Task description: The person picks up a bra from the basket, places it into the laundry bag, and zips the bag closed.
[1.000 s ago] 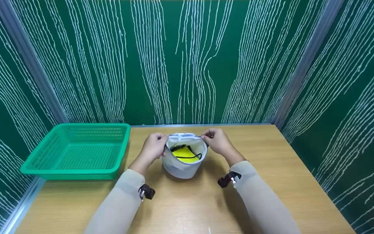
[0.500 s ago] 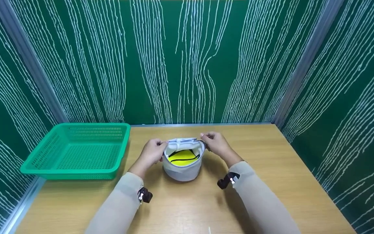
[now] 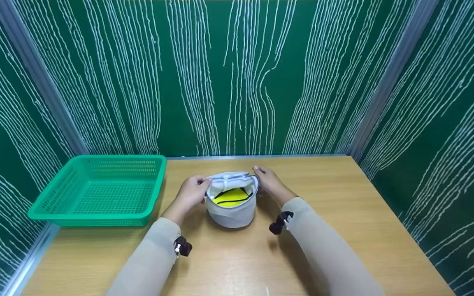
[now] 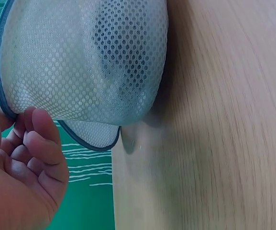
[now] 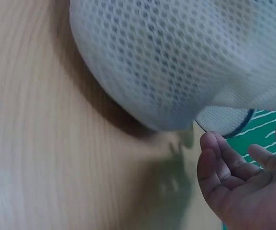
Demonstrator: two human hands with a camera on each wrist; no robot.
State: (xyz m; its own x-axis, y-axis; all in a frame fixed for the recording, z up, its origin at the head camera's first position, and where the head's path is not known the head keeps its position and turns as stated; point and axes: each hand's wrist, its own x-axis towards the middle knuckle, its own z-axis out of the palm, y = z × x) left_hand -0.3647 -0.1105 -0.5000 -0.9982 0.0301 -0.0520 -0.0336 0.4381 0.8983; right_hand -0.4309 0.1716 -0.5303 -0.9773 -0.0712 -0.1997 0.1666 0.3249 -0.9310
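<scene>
A white mesh laundry bag (image 3: 231,216) with a grey-edged rim stands on the table, its round mouth unzipped. Its lid flap (image 4: 92,134) hangs out at the back in the left wrist view. Inside the bag lies a yellow piece (image 3: 233,196) with thin black cords; its kind is unclear. My left hand (image 3: 191,191) pinches the left of the rim between thumb and fingers. My right hand (image 3: 272,183) is at the right of the rim, thumb raised away from the fabric. In the right wrist view its loosely bent fingers (image 5: 209,163) are close to the flap; contact is unclear.
A green plastic basket (image 3: 148,216) with slotted walls stands on the left of the wooden table (image 3: 344,230). Green panels (image 3: 270,102) with white wavy lines enclose the table at the back and sides.
My right hand has let go of the rim it pinched a second ago, and its thumb has lifted. The bag's mouth has tipped slightly nearer to me. My left hand keeps its pinch.
</scene>
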